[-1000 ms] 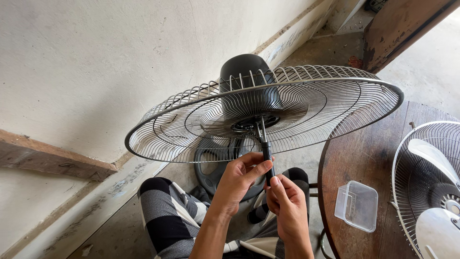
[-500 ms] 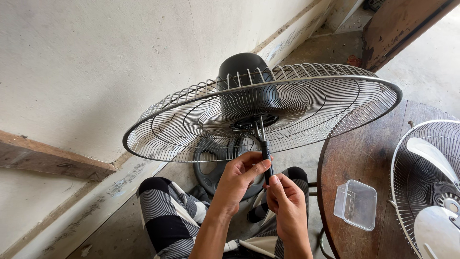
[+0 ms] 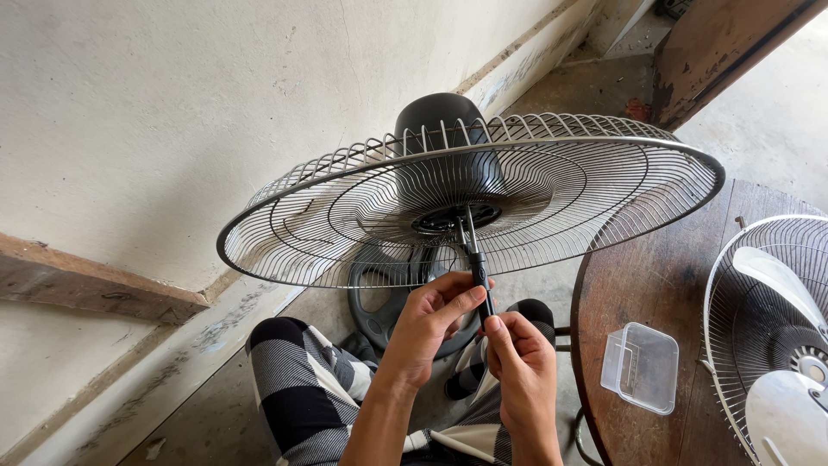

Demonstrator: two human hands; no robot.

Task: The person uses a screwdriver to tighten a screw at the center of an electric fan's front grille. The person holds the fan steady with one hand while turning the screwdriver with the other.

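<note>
A round wire fan guard (image 3: 345,216) with a black motor housing (image 3: 440,116) behind it tilts in front of me. A screwdriver (image 3: 473,250) with a black handle points up into the guard's centre hub (image 3: 444,220). My left hand (image 3: 427,324) grips the handle from the left, thumb along it. My right hand (image 3: 522,367) pinches the handle's lower end with fingertips. Both hands sit just below the guard.
A round dark wooden table (image 3: 673,293) stands at the right with a clear plastic container (image 3: 640,367) on it. A second fan with a white blade (image 3: 776,336) lies at the far right. A black round fan base (image 3: 388,302) rests on the floor. A wall rises at the left.
The fan guard has shifted very slightly in view. Both hands stay on the screwdriver in nearly the same place.
</note>
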